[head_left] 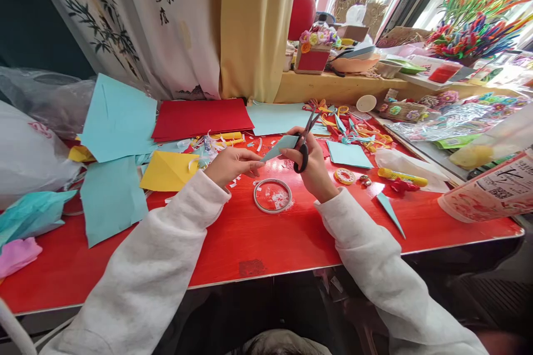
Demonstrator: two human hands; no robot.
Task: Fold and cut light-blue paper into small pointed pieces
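Observation:
Above the red table (233,244), my left hand (233,165) pinches the left tip of a small folded light-blue paper (278,148). My right hand (312,169) holds black-handled scissors (304,156), blades pointing up and away, and its fingers also touch the right end of that paper. The blades stand partly apart, with no paper visible between them. Just below the hands, a ring-shaped roll of tape (272,196) lies flat. A narrow folded blue piece (390,214) rests farther right, and a stack of blue squares (348,154) sits behind my right hand.
Red sheets (204,119) lie at the back, with blue sheets (112,199) and a yellow piece (169,171) at left. A glue stick (402,177) and a large tilted cup (491,188) are at right. Paper scraps and ribbons litter the back.

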